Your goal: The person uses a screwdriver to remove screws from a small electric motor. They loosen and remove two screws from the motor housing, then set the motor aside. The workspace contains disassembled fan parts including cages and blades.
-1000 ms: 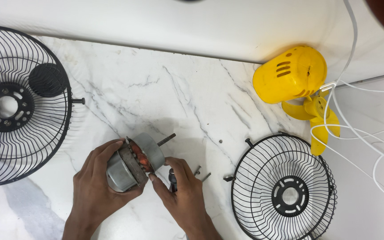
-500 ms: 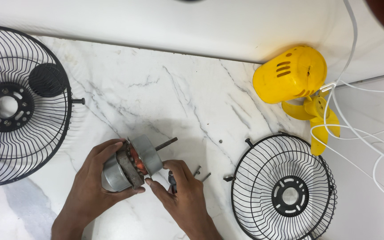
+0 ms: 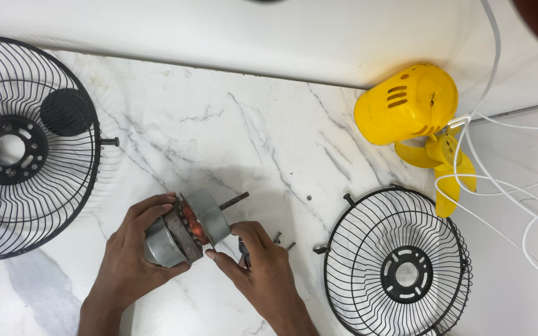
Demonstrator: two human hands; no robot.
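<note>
1. The fan is already in pieces: the two black wire guards (image 3: pixel 26 149) (image 3: pixel 400 270) lie flat at either end of the marble tabletop (image 3: pixel 231 130); the yellow housing (image 3: pixel 406 102) rests by the white cables (image 3: pixel 499 180); loose screws (image 3: pixel 281 239) sit beside the hands.
2. The motor (image 3: pixel 188 227) is out of its housing and not refitted; reassembly appears to remain.
3. The left hand (image 3: pixel 135 261) wraps closed around the motor's rear can, shaft pointing up and right; the right hand (image 3: pixel 259 274) pinches a small dark tool at the motor's front shell; its fingertips touch the casing.
</note>
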